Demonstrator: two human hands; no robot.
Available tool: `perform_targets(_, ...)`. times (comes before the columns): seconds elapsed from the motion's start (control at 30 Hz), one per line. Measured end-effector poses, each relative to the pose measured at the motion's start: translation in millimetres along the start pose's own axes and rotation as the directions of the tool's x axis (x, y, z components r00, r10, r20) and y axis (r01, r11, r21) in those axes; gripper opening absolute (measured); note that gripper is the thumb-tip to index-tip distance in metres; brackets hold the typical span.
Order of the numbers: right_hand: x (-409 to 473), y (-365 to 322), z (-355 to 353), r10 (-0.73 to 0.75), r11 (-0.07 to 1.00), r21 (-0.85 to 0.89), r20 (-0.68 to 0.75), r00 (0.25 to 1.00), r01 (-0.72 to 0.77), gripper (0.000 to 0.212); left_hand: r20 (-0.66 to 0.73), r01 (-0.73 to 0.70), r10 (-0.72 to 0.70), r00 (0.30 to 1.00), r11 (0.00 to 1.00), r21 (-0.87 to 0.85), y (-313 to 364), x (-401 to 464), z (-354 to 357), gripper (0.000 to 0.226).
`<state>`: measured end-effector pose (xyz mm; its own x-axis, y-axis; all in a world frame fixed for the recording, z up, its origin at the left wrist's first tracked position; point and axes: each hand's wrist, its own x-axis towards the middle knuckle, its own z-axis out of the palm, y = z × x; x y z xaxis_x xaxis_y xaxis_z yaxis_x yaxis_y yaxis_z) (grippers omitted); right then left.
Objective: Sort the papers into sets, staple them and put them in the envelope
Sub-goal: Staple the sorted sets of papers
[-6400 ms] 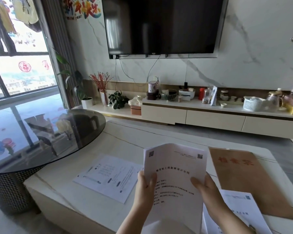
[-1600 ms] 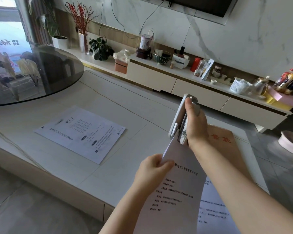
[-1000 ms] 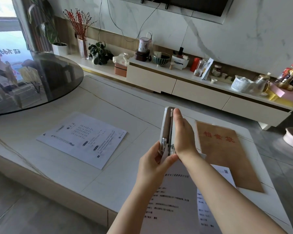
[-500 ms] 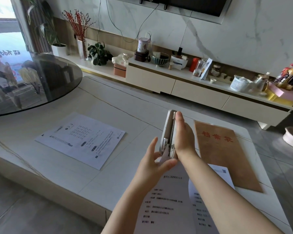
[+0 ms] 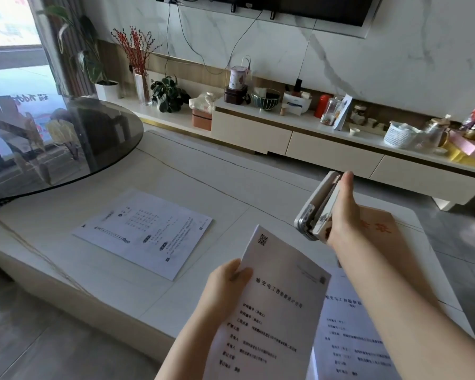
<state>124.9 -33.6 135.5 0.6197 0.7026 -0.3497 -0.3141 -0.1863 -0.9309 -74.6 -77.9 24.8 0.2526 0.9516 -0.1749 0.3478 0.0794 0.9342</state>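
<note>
Stapler (image 5: 319, 207) now off papers (image 5: 269, 311), nose-down.

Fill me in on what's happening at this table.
A person is stapling papers. The left hand holds one set of papers by its left edge, above the table. The right hand grips a stapler, lifted clear of the set. A second set lies near the right arm, a third sheet lies to the left, and the brown envelope lies under the right hand.

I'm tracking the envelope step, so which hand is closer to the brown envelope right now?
Right. The right hand, gripping the stapler, hangs over the brown envelope; the left hand holds a paper set well left of it.
</note>
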Motion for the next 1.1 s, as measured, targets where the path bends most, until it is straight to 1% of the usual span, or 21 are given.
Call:
perform_targets(0.03,0,-1,-5,0.017,0.999,-0.044,0.033,0.999,-0.015,0.06,-0.025,0.017,-0.017,1.0,0.999,-0.034,0,0,-3,0.019)
perform_targets(0.1,-2,3,-17,0.07,0.98,-0.196,0.123,0.99,-0.045,0.051,-0.077,0.052,-0.061,0.995,0.993,-0.11,2,0,-7,0.018)
perform_targets(0.17,-3,14,-29,0.173,0.94,-0.323,0.182,0.968,-0.107,0.054,-0.112,0.081,-0.107,0.988,0.972,-0.219,2,2,-9,0.021)
perform_targets(0.23,-2,29,-41,0.245,0.91,-0.382,0.181,0.952,-0.162,0.059,-0.124,0.102,-0.145,0.982,0.948,-0.302,5,2,-10,0.022)
perform_targets(0.3,-2,44,-50,0.287,0.893,-0.405,0.175,0.942,-0.196,0.056,-0.121,0.111,-0.164,0.979,0.927,-0.357,8,2,-9,0.02)
perform_targets(0.37,-4,58,-57,0.316,0.883,-0.413,0.176,0.932,-0.221,0.054,-0.102,0.106,-0.163,0.981,0.899,-0.425,11,2,-9,0.017)
perform_targets(0.43,-5,70,-65,0.306,0.895,-0.394,0.208,0.929,-0.207,0.048,-0.061,0.105,-0.155,0.986,0.862,-0.496,16,2,-11,0.019)
perform_targets(0.5,-4,80,-72,0.303,0.925,-0.316,0.278,0.912,-0.211,0.044,-0.013,0.11,-0.144,0.989,0.81,-0.576,20,3,-15,0.015)
perform_targets(0.57,-6,88,-77,0.319,0.943,-0.215,0.351,0.881,-0.256,0.044,0.016,0.116,-0.137,0.99,0.764,-0.635,22,5,-19,0.011)
perform_targets(0.67,-6,93,-79,0.307,0.951,-0.108,0.4,0.864,-0.289,0.044,0.017,0.141,-0.179,0.984,0.711,-0.689,21,6,-24,0.013)
perform_targets(0.7,-6,91,-79,0.3,0.954,-0.105,0.398,0.867,-0.282,0.043,0.012,0.161,-0.215,0.976,0.692,-0.704,18,8,-24,0.014)
perform_targets(0.77,-5,83,-81,0.305,0.951,-0.164,0.364,0.88,-0.262,0.041,0.03,0.224,-0.294,0.955,0.653,-0.723,13,11,-21,0.02)
perform_targets(0.8,-6,77,-83,0.315,0.944,-0.205,0.328,0.891,-0.259,0.04,0.069,0.266,-0.318,0.945,0.63,-0.73,13,13,-18,0.024)
perform_targets(0.87,-4,64,-93,0.326,0.926,-0.272,0.228,0.917,-0.262,0.038,0.197,0.358,-0.323,0.925,0.576,-0.735,15,14,-8,0.029)
perform_targets(0.9,-2,59,-101,0.33,0.921,-0.277,0.178,0.927,-0.275,0.036,0.252,0.391,-0.312,0.916,0.555,-0.734,16,14,-1,0.03)
perform_targets(0.97,2,51,-119,0.355,0.911,-0.258,0.097,0.93,-0.321,0.034,0.306,0.405,-0.267,0.914,0.539,-0.738,21,15,9,0.033)
perform_targets(1.07,6,42,-145,0.391,0.908,-0.179,0.034,0.92,-0.38,0.035,0.322,0.34,-0.128,0.938,0.517,-0.785,27,22,17,0.044)
perform_targets(1.1,9,40,-152,0.396,0.908,-0.155,0.009,0.918,-0.39,0.036,0.322,0.325,-0.101,0.941,0.531,-0.783,29,22,20,0.047)
